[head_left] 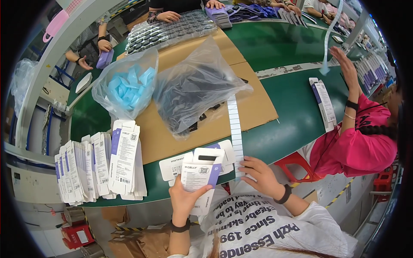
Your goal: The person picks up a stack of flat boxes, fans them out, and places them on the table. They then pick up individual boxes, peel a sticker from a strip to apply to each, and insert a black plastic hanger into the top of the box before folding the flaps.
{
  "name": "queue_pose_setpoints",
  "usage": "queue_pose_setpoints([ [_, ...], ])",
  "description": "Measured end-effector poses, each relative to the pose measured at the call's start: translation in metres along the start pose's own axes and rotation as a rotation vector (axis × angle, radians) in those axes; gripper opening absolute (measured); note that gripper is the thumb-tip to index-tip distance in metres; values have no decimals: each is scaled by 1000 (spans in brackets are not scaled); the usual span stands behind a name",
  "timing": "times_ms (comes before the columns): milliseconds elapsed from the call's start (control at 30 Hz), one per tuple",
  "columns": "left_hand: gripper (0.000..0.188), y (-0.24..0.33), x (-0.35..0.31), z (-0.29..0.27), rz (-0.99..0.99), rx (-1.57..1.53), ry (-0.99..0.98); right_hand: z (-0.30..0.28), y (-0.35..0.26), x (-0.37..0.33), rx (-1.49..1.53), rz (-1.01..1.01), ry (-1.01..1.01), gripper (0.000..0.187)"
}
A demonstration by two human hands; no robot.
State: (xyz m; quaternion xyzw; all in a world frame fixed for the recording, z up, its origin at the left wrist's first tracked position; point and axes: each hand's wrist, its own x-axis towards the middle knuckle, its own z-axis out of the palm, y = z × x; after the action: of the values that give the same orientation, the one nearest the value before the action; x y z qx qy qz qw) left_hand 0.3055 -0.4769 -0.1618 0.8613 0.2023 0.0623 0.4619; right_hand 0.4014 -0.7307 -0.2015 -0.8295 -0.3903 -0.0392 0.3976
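My left hand (187, 198) grips a white and purple smartwatch carton (195, 176) above the near table edge, thumb across its front. A black-rimmed slot shows near the carton's top. Behind it, more flat carton card (171, 167) lies on the green table, partly covered. My right hand (262, 176) is at the lower end of a long strip of white labels (235, 124); its fingers are apart, their tips at the strip's right edge. Whether they press on the strip is hard to see. The strip runs away from me over brown cardboard.
Flat cartons (92, 167) stand stacked at left. A clear bag of blue pieces (131, 86) and a bag of dark parts (193, 90) rest on the cardboard (258, 103). A co-worker in pink (361, 133) sits at right, near another carton (322, 103). Others work across the table.
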Motion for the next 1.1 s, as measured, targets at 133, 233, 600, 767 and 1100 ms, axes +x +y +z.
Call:
queue_pose_setpoints([
  [133, 56, -2, -10, 7, -155, -251, 36, 16, 19, -21, -45, -52, 92, 26],
  [233, 56, -9, -15, 14, -162, -283, 44, 17, 22, -25, -49, -99, 113, 21],
  [600, 62, 7, -17, 27, -95, 86, 20, -54, -34, 33, 10, 150, -260, 14],
  [767, 61, 18, -17, 33, 131, 183, 52, -62, -54, 88, -213, -127, -247, 15],
  [1100, 61, 24, -22, 35, 255, 210, 113, -46, -65, 105, -380, -52, -195, 25],
])
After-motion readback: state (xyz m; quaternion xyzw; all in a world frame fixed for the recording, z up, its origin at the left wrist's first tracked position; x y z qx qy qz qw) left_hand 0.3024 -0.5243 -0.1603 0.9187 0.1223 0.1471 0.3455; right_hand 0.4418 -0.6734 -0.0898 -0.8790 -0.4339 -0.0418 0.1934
